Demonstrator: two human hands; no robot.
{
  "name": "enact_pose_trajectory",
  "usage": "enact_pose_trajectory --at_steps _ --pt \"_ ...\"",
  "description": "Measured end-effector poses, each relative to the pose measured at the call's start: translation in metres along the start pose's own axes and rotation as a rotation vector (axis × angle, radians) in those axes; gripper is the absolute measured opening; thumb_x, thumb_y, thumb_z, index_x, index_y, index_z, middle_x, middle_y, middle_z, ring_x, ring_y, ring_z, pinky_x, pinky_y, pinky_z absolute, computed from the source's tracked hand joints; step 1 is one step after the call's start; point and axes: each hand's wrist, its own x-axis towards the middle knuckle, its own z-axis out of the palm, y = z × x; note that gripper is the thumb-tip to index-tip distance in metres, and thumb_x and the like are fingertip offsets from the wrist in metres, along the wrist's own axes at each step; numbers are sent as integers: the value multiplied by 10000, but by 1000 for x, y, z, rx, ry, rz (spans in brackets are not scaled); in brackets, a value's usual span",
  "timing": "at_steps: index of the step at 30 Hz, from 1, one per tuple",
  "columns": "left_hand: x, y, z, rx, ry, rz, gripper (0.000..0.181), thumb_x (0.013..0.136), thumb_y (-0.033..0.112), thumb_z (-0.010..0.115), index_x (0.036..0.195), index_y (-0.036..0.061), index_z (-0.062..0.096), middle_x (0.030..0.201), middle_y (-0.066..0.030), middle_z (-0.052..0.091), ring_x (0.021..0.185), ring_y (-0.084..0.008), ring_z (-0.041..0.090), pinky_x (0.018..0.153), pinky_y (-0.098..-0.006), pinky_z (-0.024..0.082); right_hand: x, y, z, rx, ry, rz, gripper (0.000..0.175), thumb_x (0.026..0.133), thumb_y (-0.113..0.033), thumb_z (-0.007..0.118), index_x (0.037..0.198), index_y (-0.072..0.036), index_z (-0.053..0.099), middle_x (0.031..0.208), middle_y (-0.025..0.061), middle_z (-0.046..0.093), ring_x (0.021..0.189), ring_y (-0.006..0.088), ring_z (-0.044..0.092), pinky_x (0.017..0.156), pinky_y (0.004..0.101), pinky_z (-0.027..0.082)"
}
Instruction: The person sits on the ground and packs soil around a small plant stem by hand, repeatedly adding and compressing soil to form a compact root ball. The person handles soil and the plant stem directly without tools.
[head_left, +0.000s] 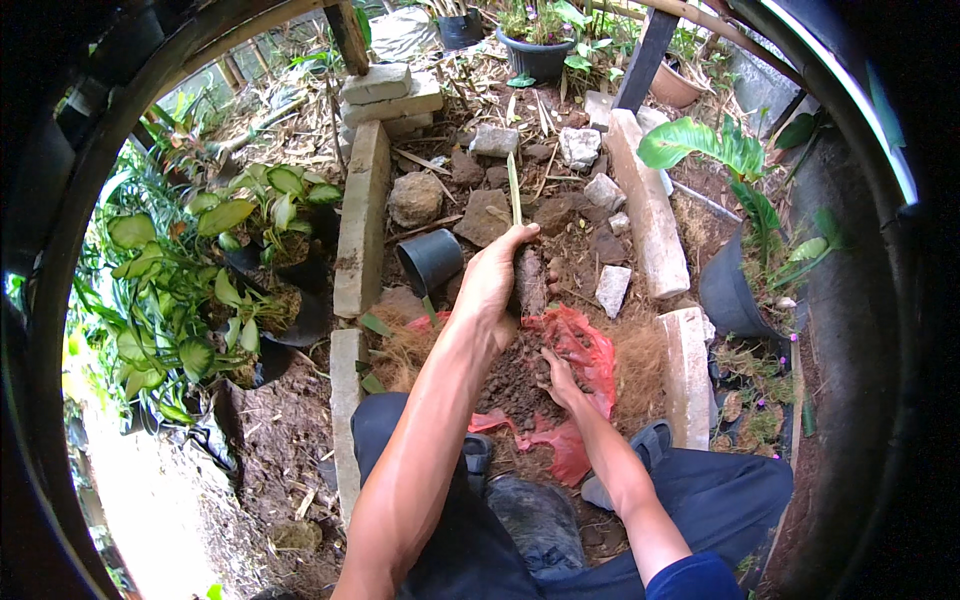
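Observation:
My left hand (491, 281) reaches forward and grips a dark, soil-covered cylinder (533, 281); its fingertips show on the far side. A pale green pointed stem or leaf strip (514, 189) sticks out past my thumb; whether it joins the cylinder is hidden. Below, a torn red plastic bag (592, 349) lies spread on the ground under a heap of dark crumbly soil (517, 390). My right hand (561, 381) is at the right side of this heap, its fingers curled around some soil. Brown fibre (641, 352) lies beside the bag.
Concrete blocks edge the bed at left (360, 225) and right (649, 210). Stones (416, 199) and a tipped black pot (431, 261) lie ahead. Potted leafy plants (255, 217) stand left, a large black pot (739, 289) right. A dark plastic bag (536, 521) lies between my feet.

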Motion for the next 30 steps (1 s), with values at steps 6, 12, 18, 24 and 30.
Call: enact_pose_trajectory --at_steps 6,12,18,24,30 --pt "0 -3 3 51 11 -11 269 814 319 672 889 95 544 715 -65 586 618 -198 610 565 -320 527 0 -3 4 -114 68 -41 411 903 -478 566 717 -113 544 581 -10 524 423 103 439 368 243 299" --pt "2 -5 4 42 -9 -16 247 822 310 663 880 106 537 709 -60 589 610 -196 610 550 -322 523 1 -4 0 -170 23 -54 420 932 -464 518 713 -106 538 556 -2 502 396 115 414 366 253 294" --pt "2 -7 4 29 -12 -18 237 823 308 662 871 109 542 700 -48 584 596 -194 602 535 -315 514 -15 -20 8 90 -18 65 362 944 -439 499 990 -86 567 755 49 621 580 163 568 461 280 393" --pt "-1 -9 2 47 -11 -25 238 817 306 667 873 104 553 699 -39 581 600 -192 598 562 -316 518 -29 -31 0 59 -146 20 411 911 -420 572 1157 -92 587 927 54 675 648 129 568 551 252 440" --pt "-2 -11 4 23 -22 -22 224 822 300 657 862 100 565 699 -39 593 592 -188 596 566 -320 519 -34 -33 9 362 62 93 398 896 -431 598 1147 -124 568 790 -7 589 601 71 486 469 208 356"
